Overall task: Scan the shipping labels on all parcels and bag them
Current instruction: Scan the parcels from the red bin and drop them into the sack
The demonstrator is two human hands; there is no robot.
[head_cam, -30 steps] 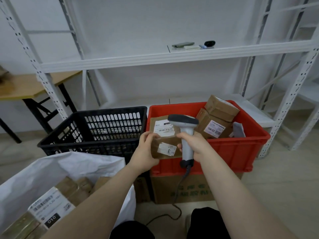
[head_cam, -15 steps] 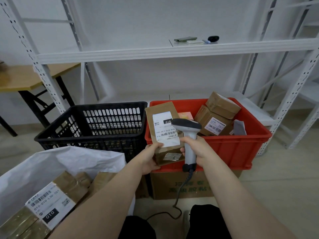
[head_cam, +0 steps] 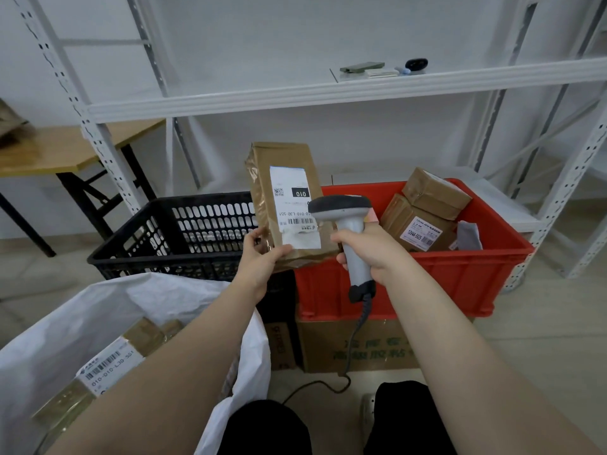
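A white shelving rack [head_cam: 328,93] fills the background. At lower left a white bag [head_cam: 98,316] lies open with labelled brown parcels [head_cam: 108,366] inside it. A red crate [head_cam: 460,277] sits on a cardboard box [head_cam: 328,346] at right and holds more boxed parcels [head_cam: 433,198]. A black slatted crate [head_cam: 138,244] stands just beside it on the left. Above where the two crates meet, a flat brown parcel [head_cam: 285,159] is held upright. A grey corded scanner [head_cam: 341,208] has its head just in front of the parcel's right edge. The right hand [head_cam: 371,247] is wrapped round the scanner's handle. The left hand [head_cam: 259,261] pinches the flat brown parcel's lower left corner, thumb on the front. Its white shipping label [head_cam: 292,205] faces the camera, print inverted.
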